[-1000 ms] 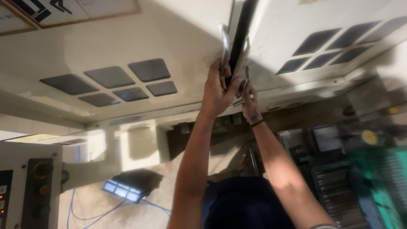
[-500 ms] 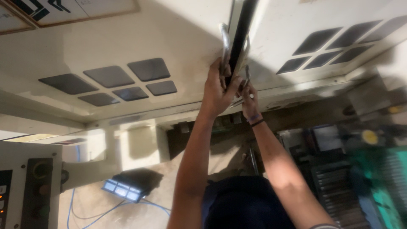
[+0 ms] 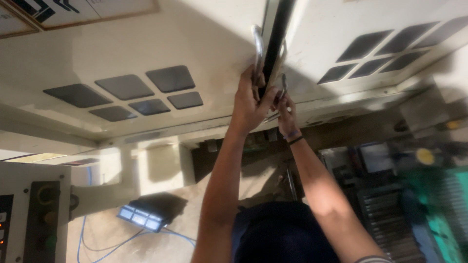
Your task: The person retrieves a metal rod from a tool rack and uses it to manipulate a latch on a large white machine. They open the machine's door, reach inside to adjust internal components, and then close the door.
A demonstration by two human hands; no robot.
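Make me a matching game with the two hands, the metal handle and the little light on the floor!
Things:
1. left hand
2. right hand
3. metal handle
4. flat lamp

Places or states:
a. glowing bluish on the floor
b. silver loop beside the dark door gap
c. has a dark wristband
d. grips at the handle's lower end

Pairs: 1-d, 2-c, 3-b, 4-a

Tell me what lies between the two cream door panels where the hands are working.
In the head view, a dark vertical gap runs between the two cream door panels, flanked by metal handles. The left hand grips there; the right hand sits just beside it.
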